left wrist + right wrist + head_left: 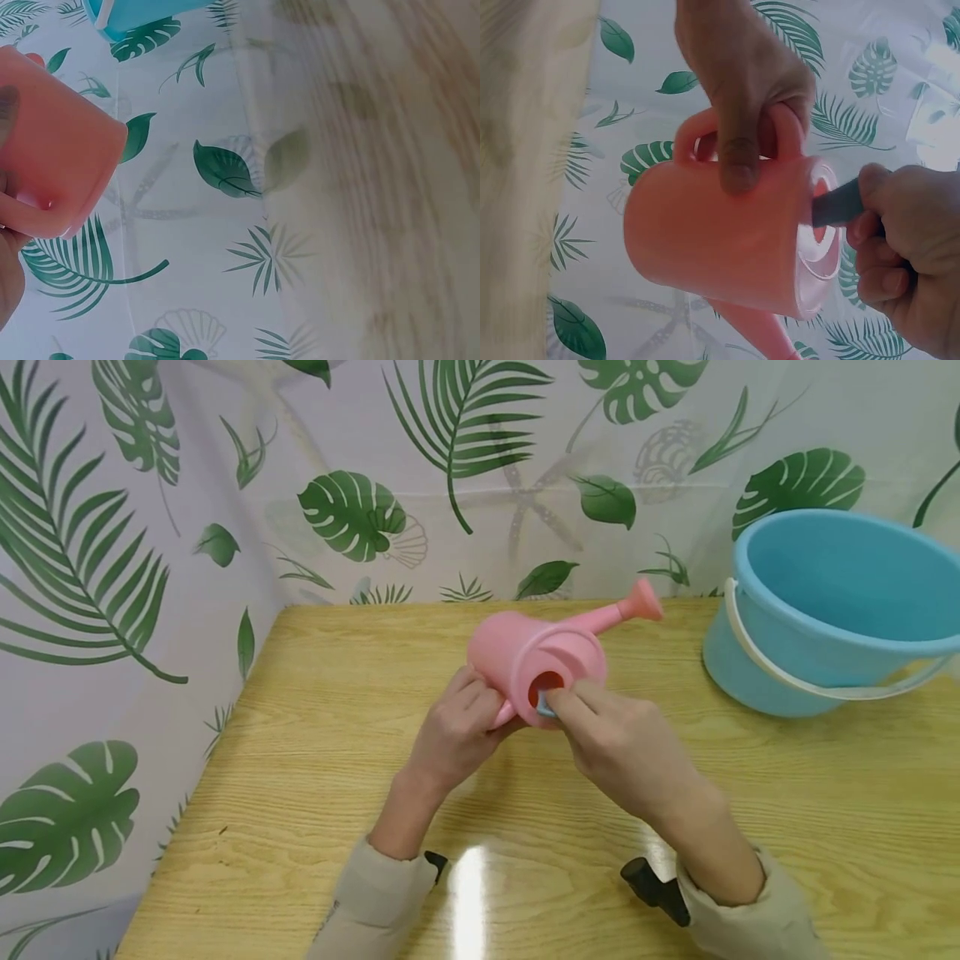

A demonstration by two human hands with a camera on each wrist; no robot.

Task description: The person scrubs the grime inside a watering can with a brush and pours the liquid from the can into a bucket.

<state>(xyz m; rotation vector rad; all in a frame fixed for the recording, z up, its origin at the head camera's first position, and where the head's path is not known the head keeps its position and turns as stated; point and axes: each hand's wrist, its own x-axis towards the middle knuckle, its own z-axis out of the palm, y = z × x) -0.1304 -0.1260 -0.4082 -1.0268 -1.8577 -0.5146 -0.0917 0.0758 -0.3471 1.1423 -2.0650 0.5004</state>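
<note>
A pink watering can is held tilted over the wooden table, its spout toward the back right. My left hand grips the can's handle, thumb lying along its side in the right wrist view. My right hand pinches a narrow blue-grey piece, its far end inside the can's round opening. Fingers cover much of this piece, and I cannot tell what it is. In the left wrist view only the can's body and part of my left hand show.
A light blue bucket with a white handle stands at the right on the wooden table. A leaf-printed cloth hangs behind and to the left. Black straps stick out at the sleeves.
</note>
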